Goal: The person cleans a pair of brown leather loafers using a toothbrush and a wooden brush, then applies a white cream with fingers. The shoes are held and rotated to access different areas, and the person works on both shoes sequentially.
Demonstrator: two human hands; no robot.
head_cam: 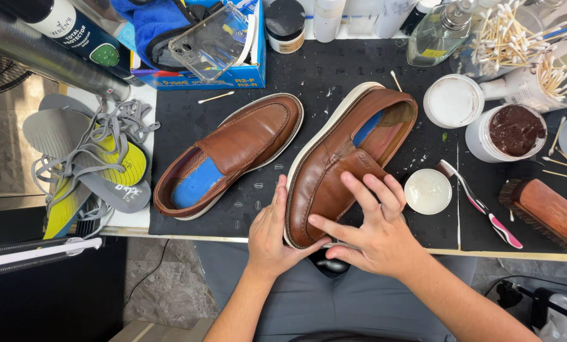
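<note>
- Loafer [334, 171], brown leather, tilted on its side at centre frame on the black mat [334, 69] of the worktop.
- Left hand [271, 237] cups its toe edge, fingers together.
- Right hand [369, 231] lies spread across the vamp, perhaps rubbing.
- Second loafer [233, 152] lies left; small open cream tin [428, 191] right.

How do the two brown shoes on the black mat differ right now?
The held shoe is tipped on its side, showing its white sole edge; the other shoe lies flat on the black mat. The left hand steadies the held shoe and the right hand lies across its upper; nobody touches the other shoe. Both are brown leather loafers with blue linings.
</note>
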